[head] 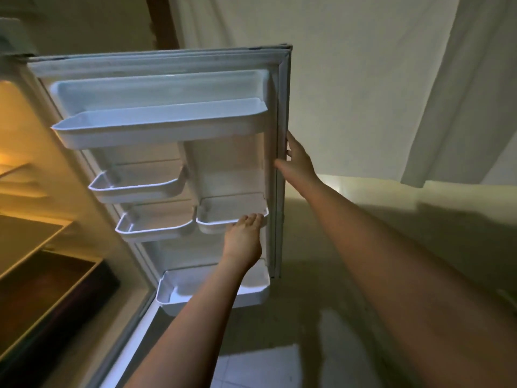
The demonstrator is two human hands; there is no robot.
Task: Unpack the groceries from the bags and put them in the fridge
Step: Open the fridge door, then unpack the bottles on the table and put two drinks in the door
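Fridge door [223,65] stands swung wide open, inner side facing the camera. White plastic door bins in rows: one long bin [156,127] across the top, a short bin [137,189] below it on the left, two side by side under that, the left bin [154,226] and the right bin [229,217], and a wide bottom bin [251,295]. All look bare inside, as far as the view shows.

Left hand [242,239] reaches up to the right bin w/ fingers together and fairly straight, tips touching its front rim from below; not curled round it. Right hand [298,161] is at the door's free edge approx mid-height, thumb on the inner side by the seal, the other fingers wrapped round the outer edge and mostly hidden, so it grips the door edge. Both forearms bare.

Fridge interior [19,135] at far left, lit warm yellow, w/ white shelves [33,242] and a dark drawer or tray [56,289] lower down; contents can't be made out. No groceries or bags in view.

Room is dim. Pale wall [349,93] behind the door, a light curtain [461,107] hanging at right, its hem off the floor. Dark wooden frame [162,21] at top, beside the wall. Floor [265,368] is pale tile, w/ a brighter patch near the bottom and shadows across it.
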